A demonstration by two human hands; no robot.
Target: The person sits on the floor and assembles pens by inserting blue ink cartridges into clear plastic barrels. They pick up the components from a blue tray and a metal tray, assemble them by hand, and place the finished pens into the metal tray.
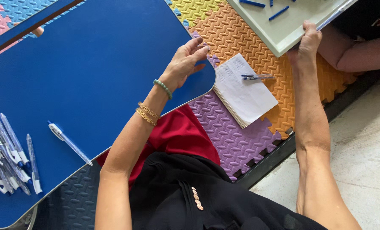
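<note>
My left hand (185, 61) rests on the rounded right edge of a blue lap table (83, 68), fingers curled over its rim; a green bead bracelet and gold bangles sit on that wrist. My right hand (307, 42) reaches out to the right and grips the near corner of a pale green tray (279, 32) holding several blue pen parts. A single clear pen with a blue tip (68, 142) lies on the table near its front edge. A pile of similar clear pens (7, 157) lies at the table's left end.
A white notepad (245, 91) with a pen (258, 77) at its top edge lies on coloured foam floor mats (236, 136). Another person's leg (360, 53) shows at the upper right. Bare concrete floor (364, 153) lies to the right.
</note>
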